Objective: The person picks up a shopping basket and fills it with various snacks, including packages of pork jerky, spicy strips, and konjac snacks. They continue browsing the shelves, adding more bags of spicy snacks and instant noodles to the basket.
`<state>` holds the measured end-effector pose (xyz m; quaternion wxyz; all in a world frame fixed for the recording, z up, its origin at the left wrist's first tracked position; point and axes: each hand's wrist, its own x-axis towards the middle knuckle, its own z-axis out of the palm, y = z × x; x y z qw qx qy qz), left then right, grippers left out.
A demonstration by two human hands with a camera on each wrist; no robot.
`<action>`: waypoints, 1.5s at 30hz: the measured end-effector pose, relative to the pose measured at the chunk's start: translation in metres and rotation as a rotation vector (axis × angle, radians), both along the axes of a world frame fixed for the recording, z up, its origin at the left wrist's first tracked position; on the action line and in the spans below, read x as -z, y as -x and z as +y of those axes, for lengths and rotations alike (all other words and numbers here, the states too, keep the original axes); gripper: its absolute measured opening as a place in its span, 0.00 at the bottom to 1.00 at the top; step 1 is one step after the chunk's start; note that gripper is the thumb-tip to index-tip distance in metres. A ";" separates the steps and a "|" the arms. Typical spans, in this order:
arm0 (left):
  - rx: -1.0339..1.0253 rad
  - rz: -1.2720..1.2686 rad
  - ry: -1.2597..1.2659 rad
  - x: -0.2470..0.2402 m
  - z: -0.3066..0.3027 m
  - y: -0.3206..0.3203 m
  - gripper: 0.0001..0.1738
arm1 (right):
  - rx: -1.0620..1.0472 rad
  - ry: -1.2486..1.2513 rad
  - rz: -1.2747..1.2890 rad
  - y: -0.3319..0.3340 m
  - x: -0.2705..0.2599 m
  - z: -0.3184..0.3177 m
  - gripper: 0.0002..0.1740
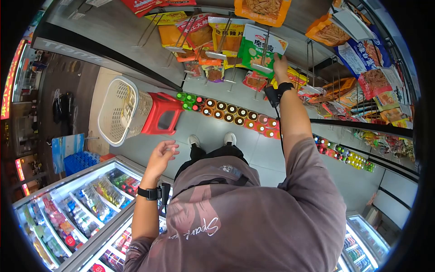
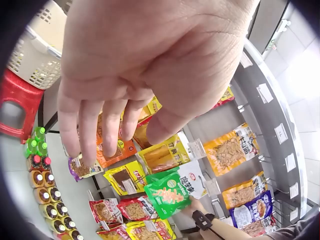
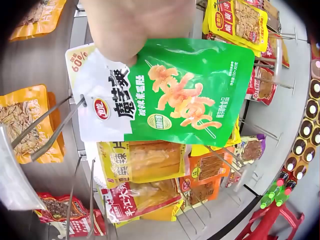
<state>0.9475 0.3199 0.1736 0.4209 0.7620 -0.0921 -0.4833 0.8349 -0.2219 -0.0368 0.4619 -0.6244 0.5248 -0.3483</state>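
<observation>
A green and white snack bag (image 1: 262, 52) is held by its edge in my right hand (image 1: 280, 67), in front of the hook rack. In the right wrist view the thumb of that hand presses on the front of the bag (image 3: 185, 95). A metal hook (image 3: 60, 125) meets the hanging hole at the white end. My left hand (image 1: 161, 156) is in the air at the left of my body, holding nothing. Its fingers are loosely extended in the left wrist view, where the palm (image 2: 150, 55) covers part of the rack.
Yellow, red and orange snack bags (image 1: 226, 36) hang around the held one, with bare hooks among them. Bottles (image 1: 231, 111) stand in rows on the floor below. A cream basket (image 1: 118, 111) sits on a red stool (image 1: 163, 113). Lit chest freezers (image 1: 86, 213) stand at the lower left.
</observation>
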 end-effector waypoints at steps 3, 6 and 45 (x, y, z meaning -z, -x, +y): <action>-0.018 0.022 -0.036 0.002 0.012 0.000 0.22 | 0.062 0.015 0.208 -0.001 0.013 0.001 0.30; -0.013 0.034 -0.079 0.010 0.027 -0.008 0.23 | 0.006 -0.047 0.160 0.013 0.037 0.010 0.35; -0.110 -0.186 -0.909 0.342 0.129 -0.449 0.69 | -0.478 -0.376 0.800 -0.034 -0.146 0.472 0.13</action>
